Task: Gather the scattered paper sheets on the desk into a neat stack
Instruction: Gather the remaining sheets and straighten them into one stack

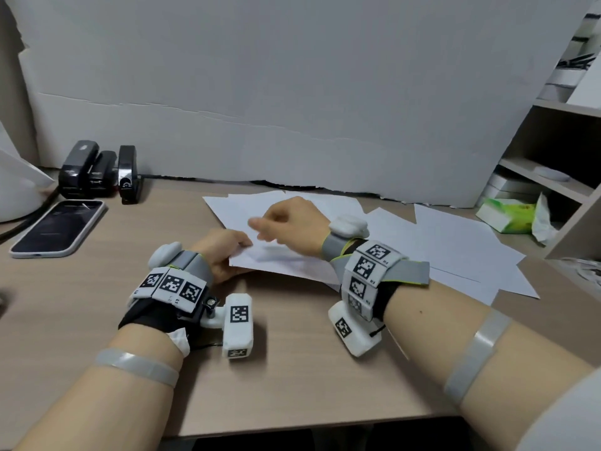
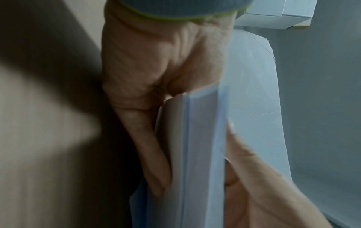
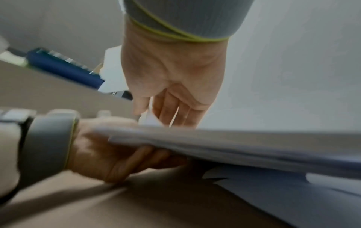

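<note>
Some sheets [image 1: 279, 258] sit bunched in the left hand [image 1: 224, 252] grip; the right hand [image 1: 286, 222] hovers loose above. More loose sheets [image 1: 461, 242] wait at right on the bench [image 1: 292, 369].

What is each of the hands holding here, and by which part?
Left hand grips the gathered sheets at their left edge. Right hand is above them; whether it pinches a sheet cannot be told.

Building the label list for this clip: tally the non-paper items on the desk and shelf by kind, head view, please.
Staplers: 3, black, back left of the desk.
Phone: 1, dark screen, in front of the staplers.
Green tissue pack: 1, at the shelf on the right.
Total: 5.
The paper sheets overlap too much to count.
</note>
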